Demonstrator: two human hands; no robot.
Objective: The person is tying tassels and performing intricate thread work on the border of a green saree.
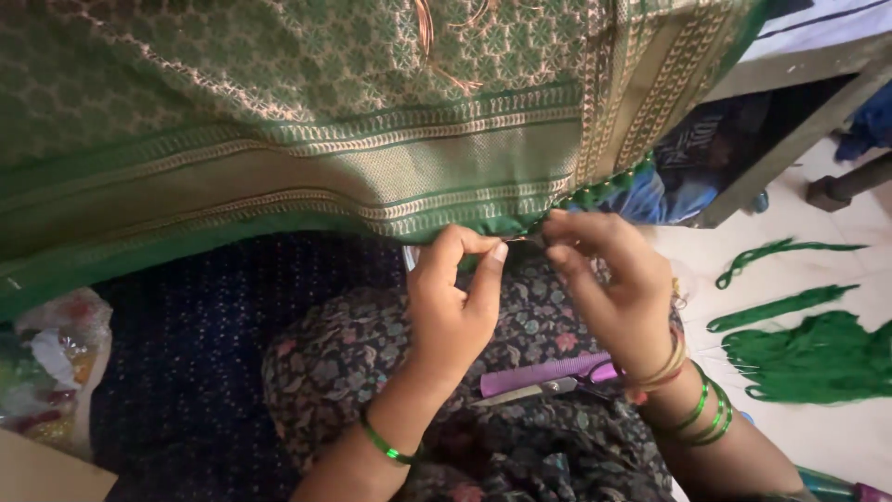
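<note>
Floor (836,446) of pale tile shows at the right; a grey table leg (790,139) slants down to it from the upper right.

Clear plastic bag (51,358) of mixed coloured items lies at the lower left, beside a dark blue dotted cloth (186,372). Green fabric with gold woven borders (279,121) hangs across the whole upper frame and hides everything behind it. The person's lap, in dark floral cloth (353,344), fills the centre. On the lap rest a purple comb (539,375) and, touching it, scissors (548,390) with purple handles. Green thread bundles (808,358) lie on the floor at the right, well apart from the hands.

Left hand (451,302): fingers curled, thumb and forefinger pinched on the lower edge of the fabric. A green bangle (386,446) sits on that wrist.

Right hand (618,288): fingertips pinched on the same edge, just beside the left hand, next to a row of small green beads (595,193) along the hem. Whether a needle is held cannot be told. Green and gold bangles (692,404) circle the right wrist.
</note>
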